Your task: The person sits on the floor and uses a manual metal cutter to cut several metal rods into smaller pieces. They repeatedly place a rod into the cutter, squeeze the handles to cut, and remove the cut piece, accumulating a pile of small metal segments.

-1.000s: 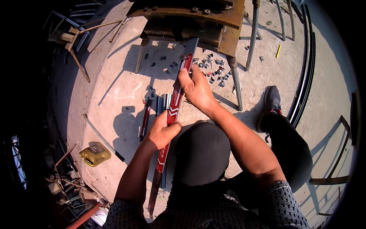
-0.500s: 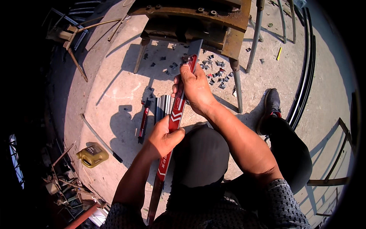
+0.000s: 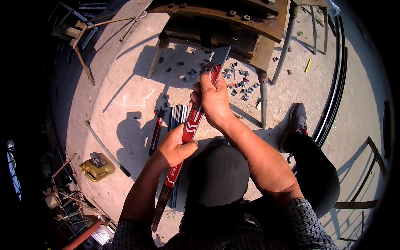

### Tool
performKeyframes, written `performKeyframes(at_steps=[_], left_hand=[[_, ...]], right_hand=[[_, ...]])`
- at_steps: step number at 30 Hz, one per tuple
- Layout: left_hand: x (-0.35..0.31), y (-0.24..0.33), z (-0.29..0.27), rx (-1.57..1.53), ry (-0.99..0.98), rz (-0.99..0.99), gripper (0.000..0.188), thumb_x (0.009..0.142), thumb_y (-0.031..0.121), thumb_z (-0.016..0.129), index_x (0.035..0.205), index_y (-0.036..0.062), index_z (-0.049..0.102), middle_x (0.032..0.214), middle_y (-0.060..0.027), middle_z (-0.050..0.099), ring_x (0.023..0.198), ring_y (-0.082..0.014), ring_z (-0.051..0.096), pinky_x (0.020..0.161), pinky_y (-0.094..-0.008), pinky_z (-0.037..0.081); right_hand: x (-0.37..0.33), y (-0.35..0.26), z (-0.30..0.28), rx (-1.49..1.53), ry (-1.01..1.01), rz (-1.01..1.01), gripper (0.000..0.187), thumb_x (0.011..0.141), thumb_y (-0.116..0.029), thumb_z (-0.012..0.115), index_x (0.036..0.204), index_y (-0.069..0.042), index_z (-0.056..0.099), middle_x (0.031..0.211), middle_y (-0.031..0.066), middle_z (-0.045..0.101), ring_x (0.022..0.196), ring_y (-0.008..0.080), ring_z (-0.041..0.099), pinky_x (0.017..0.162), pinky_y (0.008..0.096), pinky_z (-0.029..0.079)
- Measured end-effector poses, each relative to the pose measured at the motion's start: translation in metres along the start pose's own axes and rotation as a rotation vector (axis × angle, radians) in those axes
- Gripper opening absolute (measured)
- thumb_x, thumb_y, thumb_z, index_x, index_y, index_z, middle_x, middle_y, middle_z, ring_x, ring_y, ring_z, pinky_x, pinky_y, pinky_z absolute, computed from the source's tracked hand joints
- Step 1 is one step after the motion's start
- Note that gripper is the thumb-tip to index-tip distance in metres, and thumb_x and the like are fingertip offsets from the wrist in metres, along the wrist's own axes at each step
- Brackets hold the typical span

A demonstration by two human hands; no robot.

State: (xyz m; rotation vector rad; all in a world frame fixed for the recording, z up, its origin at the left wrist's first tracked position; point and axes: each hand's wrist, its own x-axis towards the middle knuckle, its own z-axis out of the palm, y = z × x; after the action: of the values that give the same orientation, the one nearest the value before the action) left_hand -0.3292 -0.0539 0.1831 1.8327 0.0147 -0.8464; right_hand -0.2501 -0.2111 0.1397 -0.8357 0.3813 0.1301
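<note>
Left hand (image 3: 176, 149) low, right hand (image 3: 214, 100) nearer the brown stand (image 3: 262, 53), both curled round a red strip (image 3: 190, 131) slanting up-right

1. Holds strip (image 3: 190, 128) in left hand (image 3: 177, 148) and, farther ahead, in right hand (image 3: 215, 100), left of knee (image 3: 218, 175).
2. Has bench (image 3: 263, 52) ahead, overlapped in view by strip's far end.
3. Has scraps (image 3: 245, 98) on floor (image 3: 125, 85), beneath bench and on its near side.
4. Has bars (image 3: 178, 115) on floor, partly hidden beneath strip, and rod (image 3: 156, 130) just left of bars.
5. Has pipe (image 3: 104, 144) farther left, then jug (image 3: 98, 168) beside pipe's near end.
6. Has junk (image 3: 75, 202) at lower left, stand (image 3: 78, 32) at upper left.
7. Has shoe (image 3: 297, 118) right of knee and farther ahead.
8. Has rails (image 3: 342, 83) at far right, beyond shoe, and stick (image 3: 308, 65) between rails and bench.
</note>
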Motion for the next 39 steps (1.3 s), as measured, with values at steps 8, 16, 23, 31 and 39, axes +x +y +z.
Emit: performKeyframes(at_steps=[8,16,23,31,39], left_hand=[[0.004,-0.006,0.001,-0.072,0.022,0.078,0.014,0.089,0.007,0.063,0.101,0.0054,0.055,0.081,0.0033,0.053,0.074,-0.0068,0.048,0.069,-0.0268,0.043],[0.000,-0.013,0.011,0.041,0.069,0.080,0.023,0.094,0.010,0.067,0.113,0.0037,0.057,0.082,0.0011,0.057,0.076,-0.0082,0.053,0.071,-0.0276,0.046],[-0.017,0.023,0.022,-0.019,0.081,-0.038,0.015,0.092,0.006,0.065,0.105,0.0047,0.057,0.083,0.0021,0.056,0.074,-0.0052,0.051,0.067,-0.0257,0.045],[-0.020,0.033,0.029,-0.066,0.114,-0.088,0.009,0.092,0.005,0.063,0.098,0.0057,0.056,0.078,0.0042,0.053,0.070,-0.0042,0.048,0.063,-0.0249,0.042],[-0.024,0.044,0.037,-0.054,0.130,-0.090,0.007,0.093,0.005,0.063,0.097,0.0055,0.056,0.077,0.0045,0.053,0.069,-0.0036,0.048,0.062,-0.0244,0.042]], right_hand=[[0.005,0.009,-0.003,-0.083,-0.005,-0.039,0.017,0.110,-0.027,0.051,0.104,-0.013,0.043,0.077,0.0047,0.049,0.060,0.0179,0.052,0.055,0.0364,0.054],[-0.003,-0.005,-0.008,0.038,-0.082,0.055,0.014,0.109,-0.025,0.053,0.109,-0.013,0.045,0.080,0.0061,0.050,0.062,0.0189,0.054,0.056,0.0362,0.054],[-0.011,-0.022,0.000,0.000,-0.015,0.104,0.015,0.108,-0.023,0.053,0.109,-0.010,0.045,0.080,0.0076,0.053,0.059,0.0190,0.055,0.053,0.0371,0.055],[-0.008,-0.023,-0.002,-0.072,-0.040,0.128,0.015,0.109,-0.022,0.049,0.108,-0.010,0.040,0.077,0.0069,0.052,0.055,0.0175,0.054,0.047,0.0359,0.052],[-0.011,-0.033,-0.005,-0.010,-0.054,0.160,0.015,0.109,-0.023,0.050,0.108,-0.010,0.043,0.080,0.0086,0.054,0.058,0.0191,0.057,0.051,0.0365,0.055]])
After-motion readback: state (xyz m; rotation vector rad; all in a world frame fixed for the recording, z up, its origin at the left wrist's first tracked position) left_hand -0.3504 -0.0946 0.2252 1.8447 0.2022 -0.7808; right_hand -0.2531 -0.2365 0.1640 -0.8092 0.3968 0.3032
